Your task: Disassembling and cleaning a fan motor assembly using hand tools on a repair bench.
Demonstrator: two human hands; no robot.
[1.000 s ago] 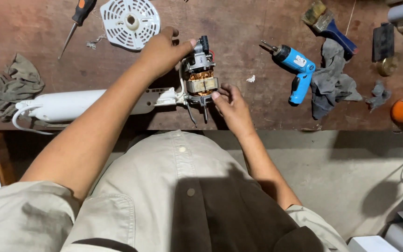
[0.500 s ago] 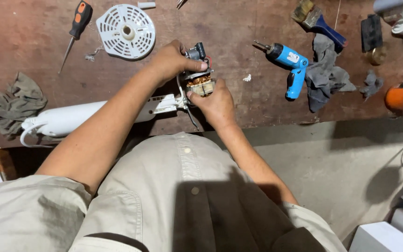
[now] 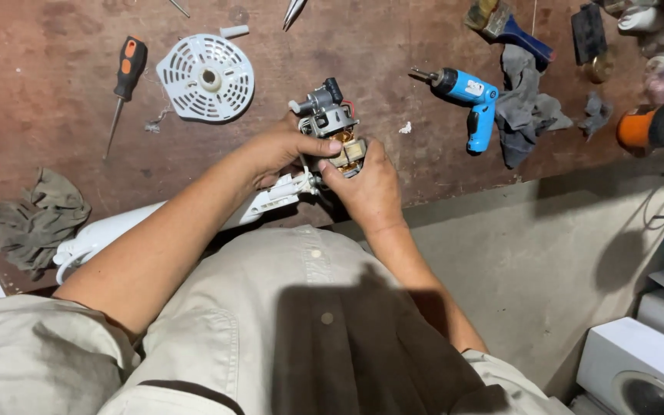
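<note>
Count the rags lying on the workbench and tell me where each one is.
3. An olive rag near the bench's left edge, a grey rag just right of the blue cordless screwdriver, and a small grey scrap further right. More may lie outside the frame.

Blue cordless screwdriver, white vented disc, rags

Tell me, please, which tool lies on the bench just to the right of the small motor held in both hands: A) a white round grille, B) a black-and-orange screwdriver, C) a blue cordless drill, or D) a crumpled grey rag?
C: the blue cordless drill lies right of the small motor; the screwdriver, grille and rag all lie to its left.
</note>
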